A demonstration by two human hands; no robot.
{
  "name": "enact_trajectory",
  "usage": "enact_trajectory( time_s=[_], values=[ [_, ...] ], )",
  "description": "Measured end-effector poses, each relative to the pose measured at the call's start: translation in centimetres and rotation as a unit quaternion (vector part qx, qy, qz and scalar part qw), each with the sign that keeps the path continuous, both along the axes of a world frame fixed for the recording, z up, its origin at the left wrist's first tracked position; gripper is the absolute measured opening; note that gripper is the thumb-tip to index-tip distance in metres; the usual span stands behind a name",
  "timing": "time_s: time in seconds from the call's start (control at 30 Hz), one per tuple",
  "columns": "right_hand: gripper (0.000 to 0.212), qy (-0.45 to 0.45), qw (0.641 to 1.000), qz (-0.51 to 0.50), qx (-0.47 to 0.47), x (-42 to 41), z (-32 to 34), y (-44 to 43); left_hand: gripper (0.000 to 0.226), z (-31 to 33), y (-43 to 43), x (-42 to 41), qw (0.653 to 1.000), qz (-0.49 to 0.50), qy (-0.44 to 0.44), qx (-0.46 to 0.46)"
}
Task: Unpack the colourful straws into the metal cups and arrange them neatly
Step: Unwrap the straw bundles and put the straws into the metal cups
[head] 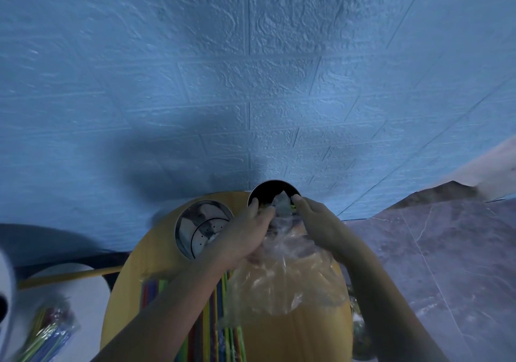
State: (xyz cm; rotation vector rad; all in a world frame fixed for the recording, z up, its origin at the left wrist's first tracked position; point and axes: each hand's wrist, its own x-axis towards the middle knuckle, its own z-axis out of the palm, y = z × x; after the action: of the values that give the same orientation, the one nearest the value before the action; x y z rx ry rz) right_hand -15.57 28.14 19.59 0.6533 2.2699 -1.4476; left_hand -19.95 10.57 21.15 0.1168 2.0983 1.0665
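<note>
Nearest to the person, a row of colourful straws (195, 319) lies flat on the round yellow surface (293, 339), partly under the left forearm. Just beyond them is a clear plastic bag (279, 283), crumpled, its mouth lifted toward the far metal cup (270, 190). The left hand (243, 238) has its fingers curled around the upper part of the bag. The right hand (318, 222) pinches the bag at the cup's rim. A few green straw ends show at the rim between the two hands, so I judge that the step in hand is feeding straws out of the bag into this cup. How many are already inside, I cannot tell.

The next move probably calls for pulling the bag back while the straws stay standing in the cup. The second metal cup (195, 222), to the left, looks to hold no straws. Behind everything is a blue brick-pattern wall (251, 68).
</note>
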Motion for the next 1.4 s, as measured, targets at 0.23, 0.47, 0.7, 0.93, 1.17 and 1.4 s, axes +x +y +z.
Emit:
enact_trajectory(
  time_s=[0.23, 0.47, 0.7, 0.93, 1.17, 1.4],
  values=[
    [0.037, 0.094, 0.993, -0.043, -0.05, 3.7, 0.1, -0.3, 0.067, -0.3, -1.2, 3.4, 0.995, 0.02, 0.088, 0.035],
    [0.03, 0.198, 0.971, -0.126, -0.037, 7.2, -1.4, -0.8, 0.061, -0.8, -2.5, 7.1, 0.982, 0.032, 0.174, 0.071],
    [0.019, 0.228, 0.969, -0.094, -0.014, 10.3, -3.6, -2.5, 0.052, -2.3, -4.4, 11.7, 0.965, 0.048, 0.249, 0.069],
    [0.045, 0.159, 0.981, 0.053, -0.099, 12.0, -9.4, -5.5, 0.041, -7.3, -9.5, 13.8, 0.969, 0.025, 0.244, -0.041],
    [0.066, 0.143, 0.971, 0.173, -0.08, 11.0, -17.6, -9.5, 0.054, -15.7, -13.1, 13.2, 0.965, 0.017, 0.259, -0.036],
    [0.01, 0.269, 0.961, 0.058, -0.041, 11.8, -22.9, -10.0, 0.089, -16.9, -14.9, 15.7, 0.916, -0.026, 0.392, -0.078]
  ],
)
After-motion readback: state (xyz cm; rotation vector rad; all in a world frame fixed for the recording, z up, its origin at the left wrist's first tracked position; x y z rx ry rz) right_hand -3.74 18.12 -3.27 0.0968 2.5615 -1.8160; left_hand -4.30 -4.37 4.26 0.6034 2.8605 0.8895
